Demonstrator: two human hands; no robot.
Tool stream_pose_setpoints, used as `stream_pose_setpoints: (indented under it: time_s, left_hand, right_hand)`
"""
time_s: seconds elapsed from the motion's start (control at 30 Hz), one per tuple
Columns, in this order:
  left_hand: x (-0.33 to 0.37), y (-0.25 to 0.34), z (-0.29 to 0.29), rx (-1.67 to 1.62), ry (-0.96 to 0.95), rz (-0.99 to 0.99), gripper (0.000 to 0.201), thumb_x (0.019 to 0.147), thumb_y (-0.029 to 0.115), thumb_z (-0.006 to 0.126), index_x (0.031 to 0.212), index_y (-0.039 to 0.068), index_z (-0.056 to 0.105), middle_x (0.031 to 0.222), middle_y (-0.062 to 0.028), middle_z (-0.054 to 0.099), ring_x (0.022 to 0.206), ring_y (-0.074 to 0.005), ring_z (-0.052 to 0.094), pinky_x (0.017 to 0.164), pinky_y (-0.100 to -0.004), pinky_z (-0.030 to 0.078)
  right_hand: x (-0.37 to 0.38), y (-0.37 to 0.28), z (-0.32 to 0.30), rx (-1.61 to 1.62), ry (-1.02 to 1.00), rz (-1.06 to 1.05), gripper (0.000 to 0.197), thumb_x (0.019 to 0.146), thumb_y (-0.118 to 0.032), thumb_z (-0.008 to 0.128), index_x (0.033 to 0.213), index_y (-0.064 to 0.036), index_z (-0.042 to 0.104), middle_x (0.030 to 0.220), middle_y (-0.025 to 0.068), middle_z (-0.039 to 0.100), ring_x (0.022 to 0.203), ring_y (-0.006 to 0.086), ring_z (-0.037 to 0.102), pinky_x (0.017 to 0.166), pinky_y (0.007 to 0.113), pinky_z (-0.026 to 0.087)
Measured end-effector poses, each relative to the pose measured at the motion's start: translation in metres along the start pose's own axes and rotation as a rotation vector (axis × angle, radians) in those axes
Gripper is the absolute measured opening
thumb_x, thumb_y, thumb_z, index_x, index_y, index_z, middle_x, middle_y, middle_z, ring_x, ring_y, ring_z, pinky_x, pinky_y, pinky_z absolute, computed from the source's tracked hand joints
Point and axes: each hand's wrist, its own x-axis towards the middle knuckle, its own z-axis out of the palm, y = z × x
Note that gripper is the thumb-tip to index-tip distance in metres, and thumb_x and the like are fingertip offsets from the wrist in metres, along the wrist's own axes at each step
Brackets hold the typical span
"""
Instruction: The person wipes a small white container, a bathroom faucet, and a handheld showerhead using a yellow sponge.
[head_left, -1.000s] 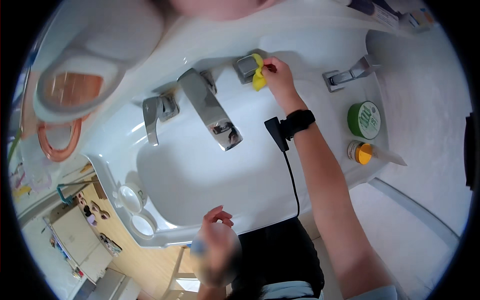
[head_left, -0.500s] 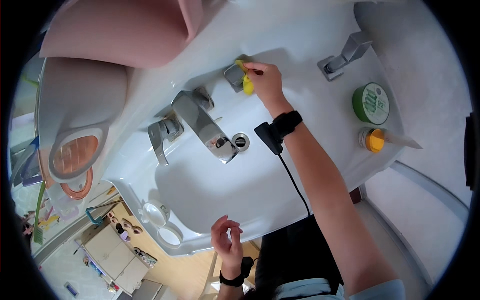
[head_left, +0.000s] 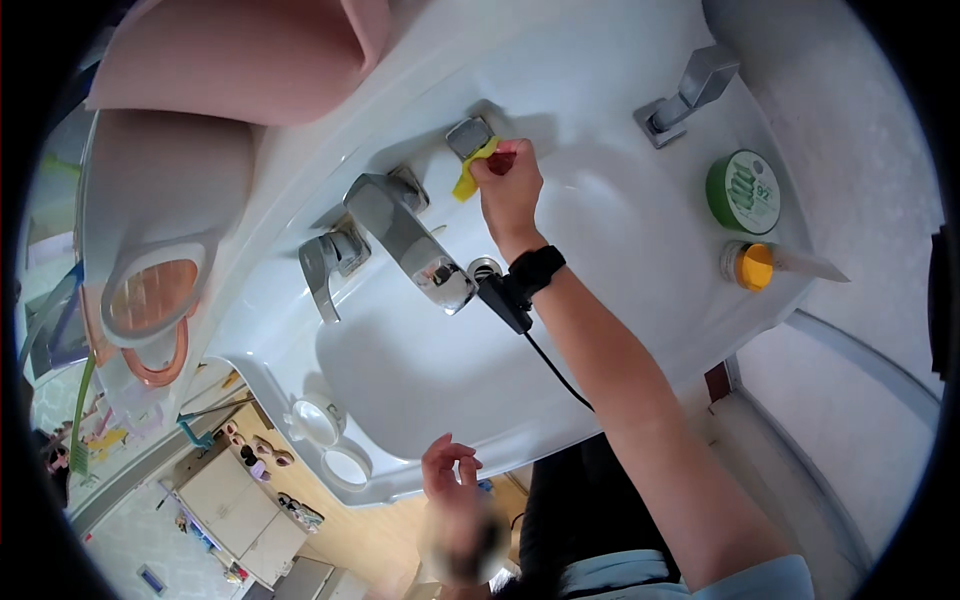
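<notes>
My right hand (head_left: 510, 195) is closed on a crumpled yellow cloth (head_left: 470, 178). The cloth touches the near side of a square chrome handle (head_left: 466, 137) on the back ledge of the white sink (head_left: 420, 385). To the left of it stand the chrome spout (head_left: 415, 245) and a second chrome handle (head_left: 322, 270). Below the spout's tip, the drain (head_left: 484, 268) is partly hidden by the black device strapped to my right wrist. Over the sink's front rim my left hand (head_left: 452, 472) hovers with loosely bent fingers, apart and holding nothing; its wrist is blurred.
At the right are a chrome soap-pump-like fitting (head_left: 685, 95), a round green tub (head_left: 743, 192) and a small orange-lidded jar (head_left: 752, 266) beside a tube (head_left: 810, 264). A white lidded cup (head_left: 318, 420) stands front left. A pink container (head_left: 240, 60) overhangs the back left.
My right hand has moved down and slightly left, drawing the yellow cloth from the square handle's right side to its near side. The left hand has hardly moved.
</notes>
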Motion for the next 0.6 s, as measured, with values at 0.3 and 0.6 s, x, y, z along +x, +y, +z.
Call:
stream_pose_setpoints:
  time_s: [0.3,0.6]
  left_hand:
    - [-0.005,-0.005,-0.010,0.006,0.013,-0.015,0.034,0.084,-0.005,0.051,0.117,-0.001,0.046,0.083,-0.0074,0.055,0.069,-0.0107,0.051,0.062,-0.0209,0.044]
    - [0.016,0.005,0.004,0.126,-0.073,0.029,0.034,0.082,-0.007,0.051,0.116,-0.002,0.049,0.083,-0.0064,0.057,0.071,-0.0116,0.053,0.066,-0.0229,0.045]
  right_hand:
    - [0.015,-0.004,-0.009,-0.115,-0.081,-0.040,0.022,0.071,-0.004,0.069,0.085,-0.0004,0.052,0.073,0.0102,0.063,0.067,0.0171,0.063,0.065,0.028,0.050]
    - [0.031,-0.001,-0.021,-0.230,-0.171,-0.167,0.021,0.070,-0.003,0.068,0.086,0.0002,0.055,0.073,0.0106,0.063,0.065,0.0194,0.063,0.063,0.028,0.050]
